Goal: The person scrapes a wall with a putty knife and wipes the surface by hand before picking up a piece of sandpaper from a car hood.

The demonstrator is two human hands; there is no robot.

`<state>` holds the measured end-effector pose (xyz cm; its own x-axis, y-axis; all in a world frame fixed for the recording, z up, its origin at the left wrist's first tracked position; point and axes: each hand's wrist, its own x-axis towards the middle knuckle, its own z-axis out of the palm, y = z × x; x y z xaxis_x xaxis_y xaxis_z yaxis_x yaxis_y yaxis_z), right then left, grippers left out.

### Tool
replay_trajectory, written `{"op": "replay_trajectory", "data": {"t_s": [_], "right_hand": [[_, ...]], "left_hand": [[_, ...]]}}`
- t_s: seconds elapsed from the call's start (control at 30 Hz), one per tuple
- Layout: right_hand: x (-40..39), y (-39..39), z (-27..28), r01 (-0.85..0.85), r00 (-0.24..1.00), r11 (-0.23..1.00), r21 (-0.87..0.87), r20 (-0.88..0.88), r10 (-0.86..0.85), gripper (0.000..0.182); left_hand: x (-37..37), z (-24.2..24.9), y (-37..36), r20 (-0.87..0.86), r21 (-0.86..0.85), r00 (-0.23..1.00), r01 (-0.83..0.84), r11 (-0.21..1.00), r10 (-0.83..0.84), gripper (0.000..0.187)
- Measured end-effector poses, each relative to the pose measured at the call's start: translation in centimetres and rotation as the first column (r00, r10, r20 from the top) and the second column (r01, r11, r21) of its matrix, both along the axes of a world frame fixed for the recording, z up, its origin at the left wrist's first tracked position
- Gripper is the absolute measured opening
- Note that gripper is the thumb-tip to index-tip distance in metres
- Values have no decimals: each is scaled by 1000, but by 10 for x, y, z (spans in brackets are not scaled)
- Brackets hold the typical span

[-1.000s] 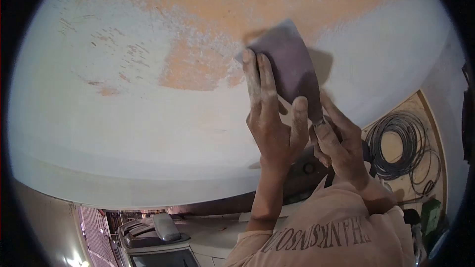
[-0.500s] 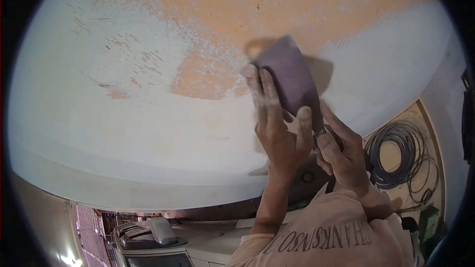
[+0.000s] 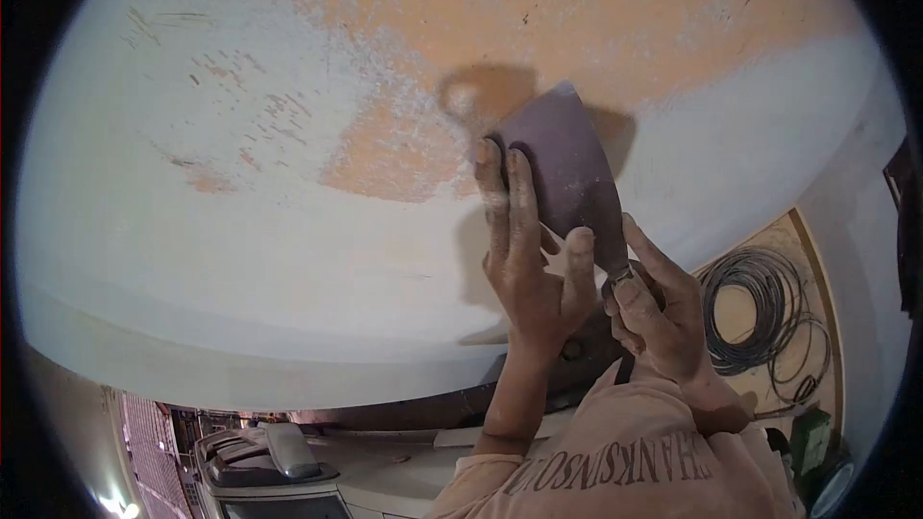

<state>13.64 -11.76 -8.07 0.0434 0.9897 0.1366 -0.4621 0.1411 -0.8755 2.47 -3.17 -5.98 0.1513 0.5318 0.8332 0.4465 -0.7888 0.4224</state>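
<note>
A wide scraper with a dark purplish blade is tilted in front of the wall, its broad end toward the upper left. My right hand is closed round its narrow end, with the index finger stretched along the edge. My left hand has its fingers extended and thumb apart. Two of its fingertips lie at the blade's left edge, and the thumb is by the lower edge. Behind is a curved-looking wall with white coating and orange patches. Shadows fall on it round the blade.
A coil of dark cable lies at the right on a tan surface, with a green object below it. A light-coloured vehicle stands at the lower left, near a bright lamp.
The scraper and both my hands sit slightly lower in view. The blade's shadow at the upper left has spread wider, and the cable coil has shifted left and down with the view.
</note>
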Motion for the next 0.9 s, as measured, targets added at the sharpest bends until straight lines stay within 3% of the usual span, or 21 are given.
{"op": "replay_trajectory", "data": {"t_s": [0.2,0.3,0.4,0.8,0.9], "right_hand": [[1,-4,-3,17,1000,997,-81,23,-15,51],[1,-5,5,14,996,999,-52,90,-9,52],[4,-8,-6,0,1000,998,-64,28,1,52],[1,-2,-2,16,996,1000,-4,86,-15,50],[9,-8,3,-3,992,995,-100,126,16,50]], "left_hand": [[-1,-6,3,-19,41,1000,-9,999,10,59],[-3,-2,2,11,31,1000,21,999,-21,58],[-2,-7,-1,3,10,1000,-4,1000,4,58],[-2,-3,0,38,6,999,-12,1000,11,58],[-1,-6,2,22,11,999,-24,1000,24,58]]}}
